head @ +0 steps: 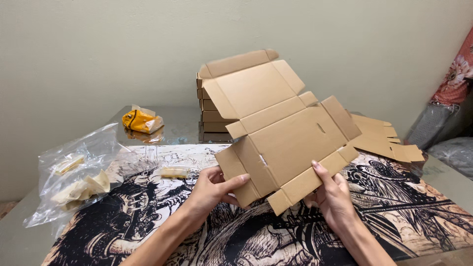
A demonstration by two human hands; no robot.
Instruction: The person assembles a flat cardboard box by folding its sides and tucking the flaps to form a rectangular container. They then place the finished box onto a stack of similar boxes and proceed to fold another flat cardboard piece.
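Observation:
I hold a flat brown cardboard box blank (281, 128) tilted up above the table, its flaps spread and the lid panel toward the wall. My left hand (213, 188) grips its lower left side flap, thumb on the inner face. At the lower right edge, my right hand (331, 193) holds the long front flap, with the fingers behind it and the thumb on top.
A stack of folded boxes (211, 118) stands behind, by the wall. More flat blanks (382, 138) lie at the right. A clear plastic bag (79, 172) with pale packets, a loose packet (175, 172) and a yellow pouch (141, 120) lie left on the black-and-white printed mat (419, 197).

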